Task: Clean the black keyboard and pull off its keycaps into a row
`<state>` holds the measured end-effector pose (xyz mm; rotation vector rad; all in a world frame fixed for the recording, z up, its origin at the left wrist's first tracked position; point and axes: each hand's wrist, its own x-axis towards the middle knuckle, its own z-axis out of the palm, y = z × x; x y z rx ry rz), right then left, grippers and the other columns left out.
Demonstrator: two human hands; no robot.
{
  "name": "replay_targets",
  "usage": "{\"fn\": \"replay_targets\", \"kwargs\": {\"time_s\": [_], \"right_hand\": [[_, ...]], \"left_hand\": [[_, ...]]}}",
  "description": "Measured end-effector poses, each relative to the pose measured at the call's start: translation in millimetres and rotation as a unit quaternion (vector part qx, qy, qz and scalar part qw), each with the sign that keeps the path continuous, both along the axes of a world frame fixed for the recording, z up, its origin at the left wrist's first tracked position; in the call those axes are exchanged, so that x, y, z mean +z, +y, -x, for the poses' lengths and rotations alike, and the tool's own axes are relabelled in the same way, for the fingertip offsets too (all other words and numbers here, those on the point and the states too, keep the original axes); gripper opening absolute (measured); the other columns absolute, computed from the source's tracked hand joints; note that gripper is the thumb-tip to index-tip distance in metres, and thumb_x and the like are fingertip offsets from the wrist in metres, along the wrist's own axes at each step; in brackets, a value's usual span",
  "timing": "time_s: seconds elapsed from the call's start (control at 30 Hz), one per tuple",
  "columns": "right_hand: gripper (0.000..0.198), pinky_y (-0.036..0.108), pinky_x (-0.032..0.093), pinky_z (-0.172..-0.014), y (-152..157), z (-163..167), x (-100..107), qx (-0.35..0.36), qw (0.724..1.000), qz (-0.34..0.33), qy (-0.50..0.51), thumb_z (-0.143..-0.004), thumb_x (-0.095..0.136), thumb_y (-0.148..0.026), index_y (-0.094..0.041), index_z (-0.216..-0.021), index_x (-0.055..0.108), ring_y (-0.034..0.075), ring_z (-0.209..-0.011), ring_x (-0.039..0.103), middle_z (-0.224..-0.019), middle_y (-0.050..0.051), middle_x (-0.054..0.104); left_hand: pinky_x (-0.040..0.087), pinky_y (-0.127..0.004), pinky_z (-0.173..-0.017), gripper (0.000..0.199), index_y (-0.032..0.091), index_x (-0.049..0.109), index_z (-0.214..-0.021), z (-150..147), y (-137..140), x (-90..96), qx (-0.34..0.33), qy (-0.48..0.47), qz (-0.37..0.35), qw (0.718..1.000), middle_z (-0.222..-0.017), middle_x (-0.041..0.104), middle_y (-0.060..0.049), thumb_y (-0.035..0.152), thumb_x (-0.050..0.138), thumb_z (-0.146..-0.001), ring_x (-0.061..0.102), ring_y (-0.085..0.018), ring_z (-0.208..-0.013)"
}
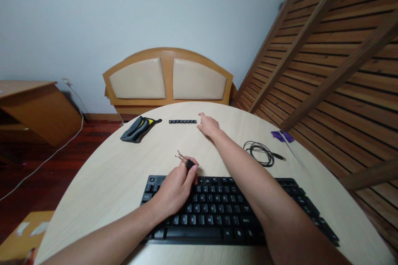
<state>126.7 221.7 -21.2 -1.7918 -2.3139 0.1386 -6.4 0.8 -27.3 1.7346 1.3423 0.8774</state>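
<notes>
My left hand [178, 184] is closed around the black handle of a keycap puller [190, 164], its thin wire prongs sticking out toward the upper left. It hovers over the left part of a black keyboard [214, 209]; some keys there are hidden under the hand and wrist. My right hand [208, 125] reaches across to the far side of the table, fingers apart, with its fingertips at the right end of a straight row of several black keycaps [183, 121]. Whether a fingertip touches the last keycap is too small to tell.
On the round table [102, 178] lie a dark grey and yellow folded pouch [137, 129] to the left, a coiled black USB cable [261, 153] to the right, and a purple item [282, 136] with a pale strip. A headboard [168, 76] and wooden slats [329, 49] stand behind.
</notes>
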Motion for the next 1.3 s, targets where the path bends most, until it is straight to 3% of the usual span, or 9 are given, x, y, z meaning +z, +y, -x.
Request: {"fn": "replay_targets", "kwargs": {"time_s": [0.13, 0.37, 0.5, 0.6, 0.77, 0.93, 1.17, 1.3], "right_hand": [[0.064, 0.037, 0.048, -0.088, -29, -19, 19, 0.039, 0.998, 0.029, -0.032, -0.080, 0.071, -0.022, -0.020, -0.139, 0.048, 0.029, -0.110, 0.064, -0.124, 0.015, 0.067], [0.035, 0.034, 0.046, -0.091, -120, -62, 22, 0.117, 0.992, 0.036, -0.022, -0.089, 0.060, -0.032, -0.024, -0.123, 0.064, 0.026, -0.112, 0.063, -0.119, 0.007, 0.071], [0.029, 0.033, 0.047, -0.090, -159, -84, 23, 0.158, 0.983, 0.075, 0.060, -0.091, 0.057, -0.039, -0.025, -0.113, 0.070, 0.024, -0.105, 0.066, -0.111, 0.006, 0.073], [0.036, 0.035, 0.046, -0.096, -177, -99, 28, 0.219, 0.960, 0.140, 0.109, -0.090, 0.060, -0.045, -0.024, -0.118, 0.068, 0.024, -0.110, 0.063, -0.118, 0.007, 0.070], [0.045, 0.034, 0.040, -0.106, -194, -112, 29, 0.290, 0.923, 0.198, 0.156, -0.089, 0.064, -0.045, -0.029, -0.131, 0.059, 0.022, -0.122, 0.055, -0.130, 0.004, 0.062], [0.045, 0.036, 0.038, -0.108, -197, -109, 19, 0.281, 0.925, 0.192, 0.172, -0.090, 0.064, -0.044, -0.029, -0.132, 0.057, 0.022, -0.123, 0.052, -0.129, 0.005, 0.061], [0.046, 0.037, 0.039, -0.107, -199, -100, 10, 0.276, 0.928, 0.166, 0.187, -0.089, 0.065, -0.046, -0.028, -0.130, 0.058, 0.023, -0.123, 0.052, -0.128, 0.006, 0.062], [0.044, 0.040, 0.039, -0.106, -202, -95, 8, 0.277, 0.933, 0.140, 0.185, -0.089, 0.065, -0.045, -0.027, -0.130, 0.058, 0.023, -0.122, 0.053, -0.128, 0.006, 0.063]], "left_hand": [[0.042, -0.034, -0.071, 0.022, 0.021, 0.048, -0.104, 0, 0, -1.2, -0.003, -0.003, -0.009, 1.000, -0.073, 0.058, 0.001, 0.038, 0.034, -0.102, 0.057, -0.019, -0.069], [0.041, -0.033, -0.073, 0.022, 0.021, 0.048, -0.103, 0, 1, -1.2, -0.007, 0.001, -0.018, 1.000, -0.074, 0.058, 0.001, 0.038, 0.034, -0.101, 0.057, -0.019, -0.071], [0.042, -0.033, -0.076, 0.021, 0.021, 0.049, -0.105, -1, 1, -1.1, -0.012, -0.006, -0.027, 1.000, -0.076, 0.059, 0.001, 0.037, 0.036, -0.100, 0.058, -0.020, -0.074], [0.042, -0.033, -0.078, 0.020, 0.020, 0.050, -0.105, -1, 1, 1.5, -0.022, -0.012, -0.025, 0.999, -0.077, 0.060, 0.001, 0.037, 0.038, -0.099, 0.058, -0.020, -0.076], [0.044, -0.034, -0.079, 0.020, 0.020, 0.050, -0.103, -2, 0, 5.2, -0.031, -0.021, -0.022, 0.999, -0.076, 0.060, 0.001, 0.036, 0.039, -0.099, 0.059, -0.020, -0.076], [0.044, -0.035, -0.081, 0.020, 0.020, 0.051, -0.103, -2, -3, 7.8, -0.038, -0.016, -0.021, 0.999, -0.078, 0.061, 0.000, 0.037, 0.039, -0.100, 0.059, -0.020, -0.079], [0.044, -0.035, -0.081, 0.020, 0.021, 0.053, -0.101, -3, -18, 29.7, -0.038, 0.000, -0.030, 0.999, -0.082, 0.062, 0.000, 0.037, 0.040, -0.099, 0.059, -0.020, -0.080], [0.044, -0.036, -0.080, 0.020, 0.021, 0.052, -0.099, -3, -14, 25.7, -0.017, 0.009, -0.046, 0.999, -0.082, 0.062, -0.001, 0.037, 0.041, -0.098, 0.060, -0.020, -0.080]]}}
